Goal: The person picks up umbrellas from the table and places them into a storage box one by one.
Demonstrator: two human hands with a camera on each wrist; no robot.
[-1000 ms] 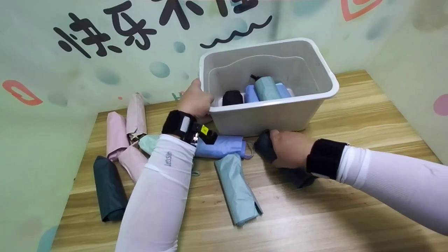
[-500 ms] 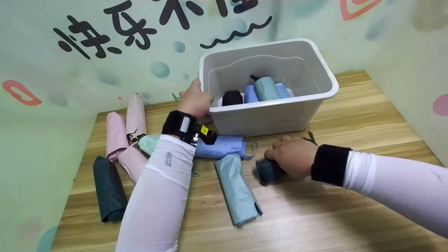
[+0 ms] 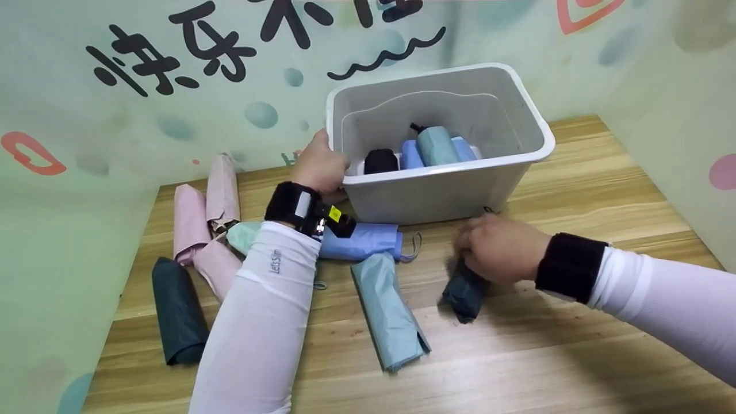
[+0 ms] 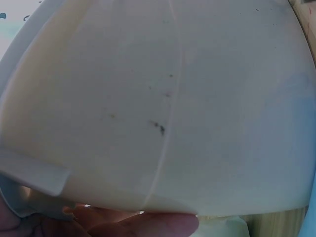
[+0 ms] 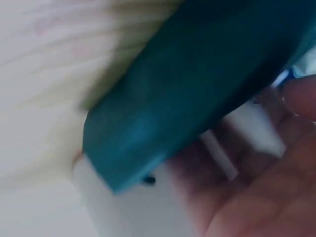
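a brown wood-grain table (image 3: 471,374) bears a boxy grey plastic bin (image 3: 437,198) and folded fabric umbrellas (image 3: 391,313): pink, mint, blue, teal, dark green.

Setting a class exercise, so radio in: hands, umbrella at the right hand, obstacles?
Left hand holds bin. Right hand at dark umbrella, grip unclear. Dark umbrella outside bin. Possible obstacle: teal umbrella alongside, apart.

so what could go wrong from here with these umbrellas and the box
The right hand is at a dark umbrella, but how firmly it holds it isn't clear, so the umbrella might slip or roll. The left hand grips the light gray box near one corner; a pull there could shift it against the blue umbrella lying in front.
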